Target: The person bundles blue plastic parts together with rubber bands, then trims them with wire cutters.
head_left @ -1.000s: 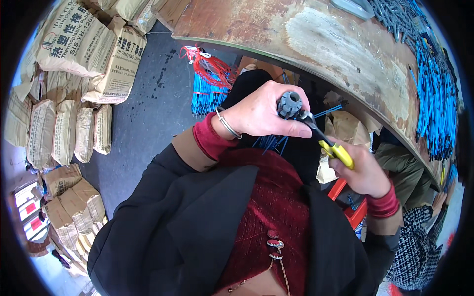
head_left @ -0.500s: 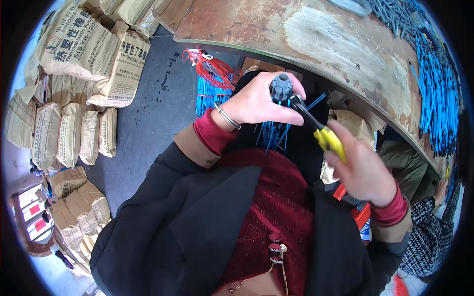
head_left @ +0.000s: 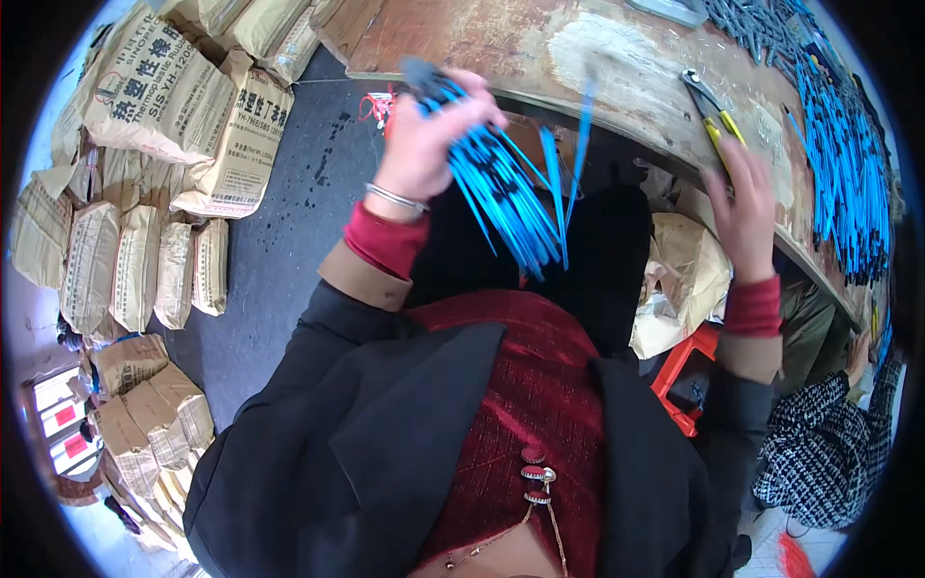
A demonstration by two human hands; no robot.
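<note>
Above the lap, the left hand [head_left: 434,130] is raised and closed firmly around the dark top end of a bundle of blue cable ties [head_left: 506,193], whose loose tails fan down and to the right in front of the dark jacket. A silver bangle [head_left: 395,198] circles that wrist above a red cuff. Over at the right, the right hand [head_left: 742,207] rests at the edge of the worn wooden workbench [head_left: 540,48], fingers loosely spread and touching the yellow handles of a pair of pliers [head_left: 711,114] that lies on the bench top; it does not clasp them. More blue cable ties [head_left: 848,164] lie heaped along the bench's far right side. Stacked paper sacks [head_left: 154,106] stand on the dark floor at the left.
</note>
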